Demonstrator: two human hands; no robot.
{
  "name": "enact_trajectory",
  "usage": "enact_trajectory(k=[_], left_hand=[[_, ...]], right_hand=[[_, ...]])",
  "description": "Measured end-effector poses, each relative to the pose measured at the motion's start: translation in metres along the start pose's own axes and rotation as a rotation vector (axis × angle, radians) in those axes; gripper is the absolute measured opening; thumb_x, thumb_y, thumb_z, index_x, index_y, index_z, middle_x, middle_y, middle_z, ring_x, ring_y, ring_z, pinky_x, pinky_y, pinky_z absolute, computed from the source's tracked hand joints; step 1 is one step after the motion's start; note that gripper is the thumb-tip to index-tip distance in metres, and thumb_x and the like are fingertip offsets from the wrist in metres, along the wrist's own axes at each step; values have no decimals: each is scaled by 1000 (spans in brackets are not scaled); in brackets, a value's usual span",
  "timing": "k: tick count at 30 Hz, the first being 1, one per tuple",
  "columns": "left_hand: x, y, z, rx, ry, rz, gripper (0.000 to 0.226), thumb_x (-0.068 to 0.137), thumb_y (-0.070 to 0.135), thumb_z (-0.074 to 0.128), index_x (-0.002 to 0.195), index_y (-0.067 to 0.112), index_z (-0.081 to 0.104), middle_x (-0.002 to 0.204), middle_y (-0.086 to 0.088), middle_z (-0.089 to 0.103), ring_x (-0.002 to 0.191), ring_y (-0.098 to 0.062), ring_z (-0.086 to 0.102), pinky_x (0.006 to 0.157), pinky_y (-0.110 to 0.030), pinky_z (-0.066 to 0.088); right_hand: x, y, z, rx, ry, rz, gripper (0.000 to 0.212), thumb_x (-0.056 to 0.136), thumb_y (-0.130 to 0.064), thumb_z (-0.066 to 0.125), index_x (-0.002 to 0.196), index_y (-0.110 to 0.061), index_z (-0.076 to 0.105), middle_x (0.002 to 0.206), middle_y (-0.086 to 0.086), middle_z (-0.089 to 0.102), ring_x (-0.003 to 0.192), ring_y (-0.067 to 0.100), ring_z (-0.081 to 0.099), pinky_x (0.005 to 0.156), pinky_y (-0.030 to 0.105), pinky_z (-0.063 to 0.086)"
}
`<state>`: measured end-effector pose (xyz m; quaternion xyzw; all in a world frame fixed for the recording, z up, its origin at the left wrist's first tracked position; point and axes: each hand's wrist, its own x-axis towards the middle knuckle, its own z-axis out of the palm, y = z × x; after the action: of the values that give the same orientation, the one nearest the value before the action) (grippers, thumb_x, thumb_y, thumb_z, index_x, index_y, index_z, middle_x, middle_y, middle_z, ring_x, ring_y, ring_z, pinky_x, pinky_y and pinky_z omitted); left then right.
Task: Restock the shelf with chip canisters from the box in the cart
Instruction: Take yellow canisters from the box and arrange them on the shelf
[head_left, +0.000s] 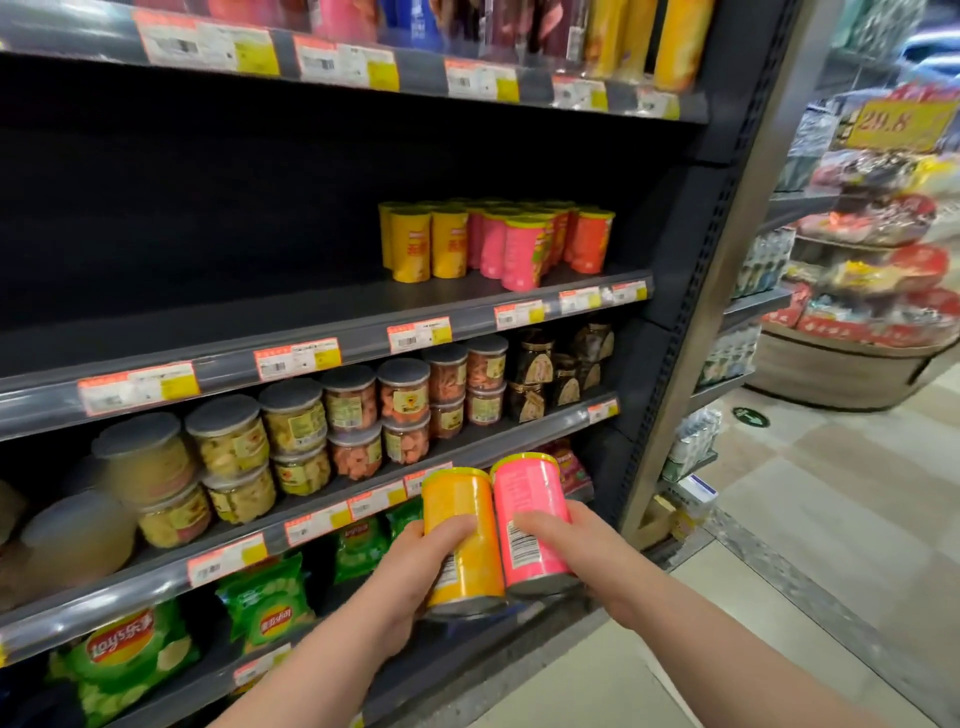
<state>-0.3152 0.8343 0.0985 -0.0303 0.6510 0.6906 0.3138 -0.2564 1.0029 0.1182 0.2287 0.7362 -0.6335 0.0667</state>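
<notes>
**Two canisters in hand, a long shelf left to fill**

The restocking looks well short of half done. The person stands at the display with a canister in each hand: the left hand (413, 569) has its fingers curled round a yellow canister (457, 499), and the right hand (571, 540) is wrapped round a pink canister (527, 493). The two tubes are held upright and side by side, touching, low in front of the body and near the rails of the lower shelves. Neither has reached its shelf yet.

The target shelf (260, 317) is the middle one. At its far right end stands a cluster of canisters (493, 241) — yellow on the left, pink in the middle, orange-red on the right, several rows deep. The rest of that board, running left from the cluster, is bare, though price tags sit along its whole front rail.

What is left, by my reading: lift these two up and set each by its own colour, then go back for more — many more, given the bare stretch. The cart and box are out of view, so I cannot tell how much stock remains.

Below the shelf are jars of snacks (291, 415) and green chip bags (265, 608).
</notes>
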Motion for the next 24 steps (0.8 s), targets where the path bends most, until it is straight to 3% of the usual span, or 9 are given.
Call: enact_trajectory(k=[4,8,12,15,18,24], left_hand=[[30,38,3,-38,-27,68,33,87,34,64,114,18,54,90,-5,71,66,-16,72,51,-24,53],[61,76,-3,-38,-11,147,49,85,36,66,128,20,48,100,-7,71,82,-22,71,59,-29,53],[89,105,-11,-25,-6,197,45,85,40,65,122,20,52,101,-8,72,85,-24,71,66,-32,54],[107,121,-14,-31,0,223,40,86,37,64,119,17,55,98,-7,73,77,-21,72,58,-27,53],[121,135,-14,-36,-6,225,46,84,40,65,121,15,55,99,-8,73,82,-24,71,63,-30,53],[132,166,-3,-97,-64,255,19,89,32,60,103,20,56,88,-8,70,64,-17,68,43,-22,50]], right_hand=[[31,-41,-10,-19,-14,-48,43,85,-38,67,121,-21,49,105,2,70,93,16,69,82,31,54],[61,-79,-15,-39,-47,-144,20,89,-34,63,106,-25,57,101,0,72,92,15,69,91,35,53],[93,-107,-17,-62,-37,-178,48,83,-44,66,124,-24,51,108,0,70,99,18,67,98,42,49],[111,-120,-19,-46,-53,-217,43,86,-39,65,124,-23,53,107,-1,70,97,16,68,91,35,52],[123,-134,-25,-46,-55,-255,22,89,-29,62,110,-25,59,102,0,72,92,15,69,84,30,53],[149,-162,-50,-51,-16,-287,13,90,-27,61,101,-29,55,100,1,70,93,16,67,87,33,52]])
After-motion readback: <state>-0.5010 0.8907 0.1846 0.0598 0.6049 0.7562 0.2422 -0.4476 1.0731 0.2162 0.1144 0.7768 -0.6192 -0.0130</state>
